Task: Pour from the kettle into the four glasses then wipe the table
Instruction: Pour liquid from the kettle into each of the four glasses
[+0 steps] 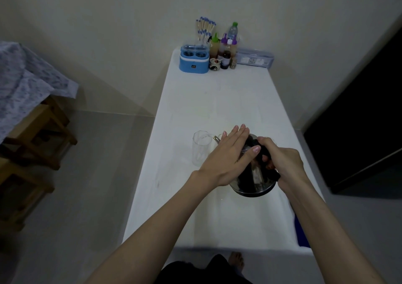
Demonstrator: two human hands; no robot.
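Observation:
A steel kettle (pixel 254 185) with a black handle is tilted to the left over the white table (pixel 217 100). My right hand (pixel 282 161) is shut on the black handle. My left hand (pixel 228 155) lies flat on the kettle's lid, fingers stretched out. The spout (pixel 216 139) points at the rim of a clear tall glass (pixel 201 148) standing just left of the kettle. My left hand partly hides a second glass behind the spout. Other glasses are not visible.
At the table's far end stand a blue box (pixel 193 60), several bottles (pixel 226 48), a bundle of sticks (pixel 204 30) and a clear lidded case (pixel 254 58). A blue cloth (pixel 301 233) peeks at the right near edge. Wooden stools (pixel 32 144) stand left.

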